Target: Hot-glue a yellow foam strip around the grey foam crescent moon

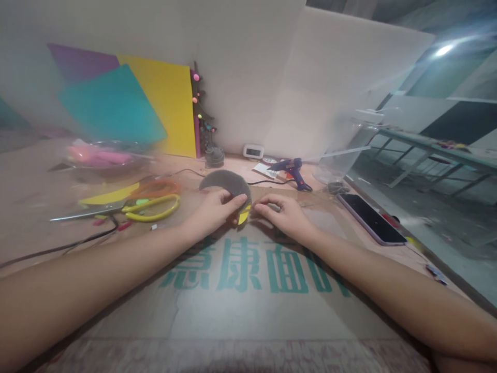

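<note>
A dark grey crescent-shaped piece [230, 180] is held up over the cardboard by my left hand [219, 208], its thumb and fingers closed on the lower right end. A small yellow piece [244, 214] shows at that end, below my left thumb. Just to the right, my right hand [282, 213] is closed in a pinch, thumb and forefinger close together. Whatever lies between those fingertips is too small to make out. Both wrists rest low over the printed cardboard [248, 316].
Yellow-handled scissors [151, 208] and a yellow strip [112, 196] lie left. Behind stand a glue gun [292, 171], a small white clock-like display [253, 151] and a decorated twig [202, 103]. A phone [370, 217] lies right, by a clear plastic container [345, 150]. Coloured sheets [171, 103] lean against the wall.
</note>
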Tool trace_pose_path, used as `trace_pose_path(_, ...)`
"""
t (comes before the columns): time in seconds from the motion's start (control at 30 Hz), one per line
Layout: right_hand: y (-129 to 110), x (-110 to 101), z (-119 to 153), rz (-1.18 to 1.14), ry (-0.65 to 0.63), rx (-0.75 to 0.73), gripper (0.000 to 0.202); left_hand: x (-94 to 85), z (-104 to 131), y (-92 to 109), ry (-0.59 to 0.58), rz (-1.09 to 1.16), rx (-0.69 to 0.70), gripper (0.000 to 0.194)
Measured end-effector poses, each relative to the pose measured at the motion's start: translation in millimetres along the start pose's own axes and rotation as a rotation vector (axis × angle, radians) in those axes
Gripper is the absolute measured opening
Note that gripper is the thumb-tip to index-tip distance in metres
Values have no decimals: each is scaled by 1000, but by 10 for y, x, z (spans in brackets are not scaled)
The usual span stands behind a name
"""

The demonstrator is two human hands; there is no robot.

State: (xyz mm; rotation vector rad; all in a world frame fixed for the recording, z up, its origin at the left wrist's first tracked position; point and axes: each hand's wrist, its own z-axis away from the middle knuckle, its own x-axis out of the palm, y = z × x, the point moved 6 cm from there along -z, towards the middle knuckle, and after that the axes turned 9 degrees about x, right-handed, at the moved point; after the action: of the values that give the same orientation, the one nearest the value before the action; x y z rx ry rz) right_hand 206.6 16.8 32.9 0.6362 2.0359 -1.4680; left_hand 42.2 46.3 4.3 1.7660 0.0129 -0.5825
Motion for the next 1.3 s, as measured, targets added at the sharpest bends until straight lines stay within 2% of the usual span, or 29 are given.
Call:
trace_pose_path(0.1,6,59,-17,-35,-81,54,17,8,-24,-21,-10,-42,48,50)
trace_pose_path(0.23,6,101,-10,-62,-124,78,18,23,-36,-2,-16,-71,110,51)
trace_pose_path(0.37,24,106,-3,-165,-156,110,20,33,-28,19,-36,-33,108,45)
trace_pose_path(0.53,47,103,4,-180,-155,136,28,-2,-22,21,-4,-124,99,45)
trace_pose_path(0.67,47,130,8,-221,-198,131,25,-2,-22,39,-8,-118,98,45)
trace_pose_path(0.8,33,119,13,-199,-190,109,23,10,-12,63,-34,-120,66,42)
trace_pose_path(1.07,17,117,23,-194,-196,92,26,38,22,42,-93,-65,-7,40)
trace_pose_path(1.3,46,129,17,-280,-214,123,38,66,-1,38,-91,50,27,39)
